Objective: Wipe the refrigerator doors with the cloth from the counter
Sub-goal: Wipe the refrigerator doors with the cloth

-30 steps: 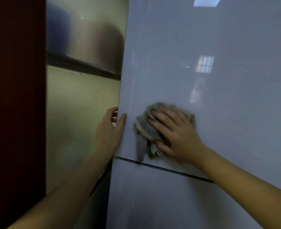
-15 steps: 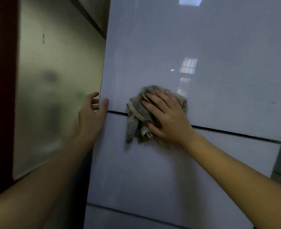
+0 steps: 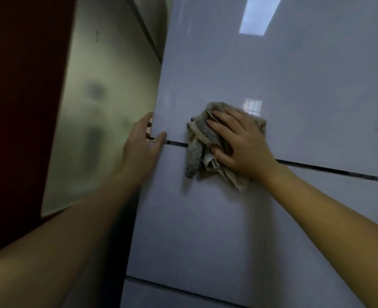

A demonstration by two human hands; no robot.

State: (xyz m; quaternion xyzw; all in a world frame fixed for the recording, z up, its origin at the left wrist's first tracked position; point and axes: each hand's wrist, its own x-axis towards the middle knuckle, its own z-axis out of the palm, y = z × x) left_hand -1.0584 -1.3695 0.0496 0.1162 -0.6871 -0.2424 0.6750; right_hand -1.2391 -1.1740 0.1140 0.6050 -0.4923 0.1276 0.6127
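Glossy smooth refrigerator doors [image 3: 272, 74]; rough, nubby woven cloth [image 3: 197, 138].

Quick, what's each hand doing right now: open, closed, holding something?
Left hand: closed, gripping the left edge of the refrigerator door.
Right hand: open, fingers flat, pressing the cloth against the door.

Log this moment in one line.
phase: wiping | right hand: presses cloth across door seam | left hand: grips upper door at left edge

Likely a home kitchen: a glossy grey refrigerator [image 3: 272, 74] with stacked doors [image 3: 205, 230] (dark seams [image 3: 339, 171] between them) stands beside a dull metallic panel [image 3: 108, 107] and a dark red surface [image 3: 16, 107].
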